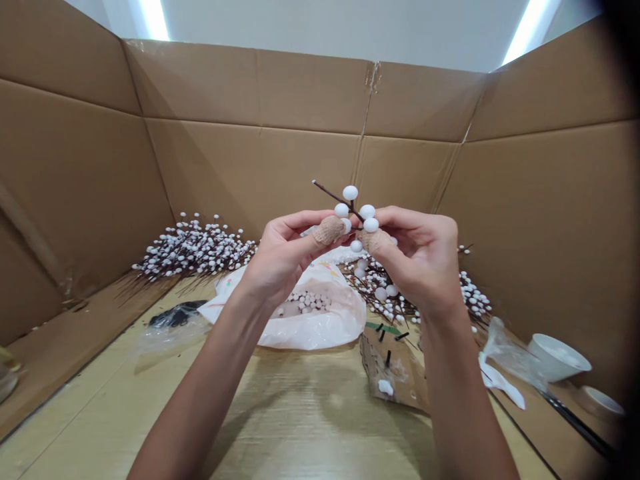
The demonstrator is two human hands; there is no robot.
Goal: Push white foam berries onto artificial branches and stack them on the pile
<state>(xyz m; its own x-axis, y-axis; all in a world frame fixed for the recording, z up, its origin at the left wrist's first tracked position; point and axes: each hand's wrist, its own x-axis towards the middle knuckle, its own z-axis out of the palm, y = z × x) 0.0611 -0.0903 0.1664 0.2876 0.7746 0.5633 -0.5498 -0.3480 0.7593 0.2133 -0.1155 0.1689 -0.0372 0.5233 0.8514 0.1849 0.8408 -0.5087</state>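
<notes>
Both hands meet in mid-air above the table, close to a thin brown artificial berry stem (330, 193) with several white balls on it. My left hand (290, 250) has its covered thumb and fingers pinched at a white ball (346, 226) on the stem's left side. My right hand (417, 250) pinches the stem's lower part, a tan wrap over its thumb and white balls just above it. The stem's bare tip points up and left. Behind and below the hands lies a white plastic bag (320, 330), open, with many small white balls (313, 302) inside.
Bundles of white-berried stems lie at the left (195, 250) and behind my right hand. A torn cardboard piece (400, 380) with black pegs lies at right. Further right are a white bowl (559, 353), a tape roll (601, 401) and clear plastic. Cardboard walls (300, 157) surround the table.
</notes>
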